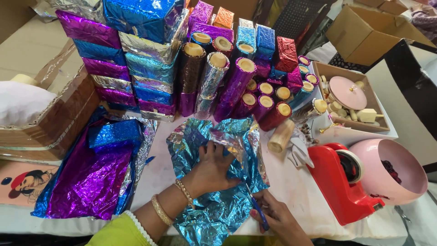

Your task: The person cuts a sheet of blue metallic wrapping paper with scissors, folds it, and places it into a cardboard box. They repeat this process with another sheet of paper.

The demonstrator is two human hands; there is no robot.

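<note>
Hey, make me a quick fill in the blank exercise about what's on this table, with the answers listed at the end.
1. The left hand presses flat on a sheet of ____ foil.
2. The right hand holds blue-handled ____ at the foil's edge.
3. The tape dispenser beside the pink bowl is ____ in colour.
4. The pink lid lies in a shallow cardboard ____.

Missing words: blue; scissors; red; box
</note>
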